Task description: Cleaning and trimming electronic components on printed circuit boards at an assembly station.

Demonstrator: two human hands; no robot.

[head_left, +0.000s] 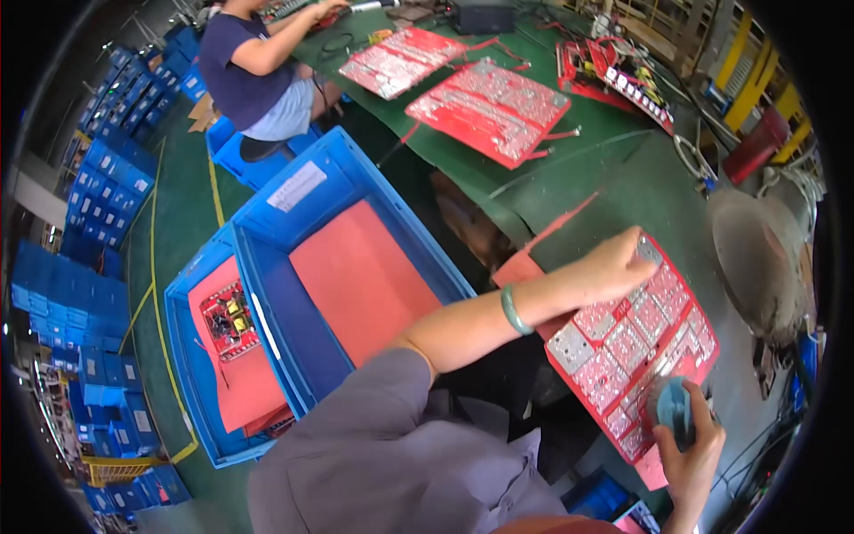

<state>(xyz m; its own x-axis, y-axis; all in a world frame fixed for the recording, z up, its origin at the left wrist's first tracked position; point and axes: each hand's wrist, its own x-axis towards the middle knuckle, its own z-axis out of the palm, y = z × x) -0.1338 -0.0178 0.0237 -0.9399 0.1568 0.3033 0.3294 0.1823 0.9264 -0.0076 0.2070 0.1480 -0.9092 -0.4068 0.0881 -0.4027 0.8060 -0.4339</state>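
A red circuit board (636,351) with silvery solder pads lies on the green table (640,187) in front of me. My left hand (614,265) presses flat on its far upper edge; a green bangle sits on that wrist. My right hand (689,445) is at the board's near lower edge, closed around a small blue rounded object (673,408) that touches the board.
Two more red boards (489,107) (400,58) lie farther along the table, and a wired red assembly (614,71) at the back right. A blue crate (342,267) with a red sheet stands to my left, another crate (227,356) holding a board beside it. A seated person (253,62) works beyond. Stacked blue bins (98,267) line the left.
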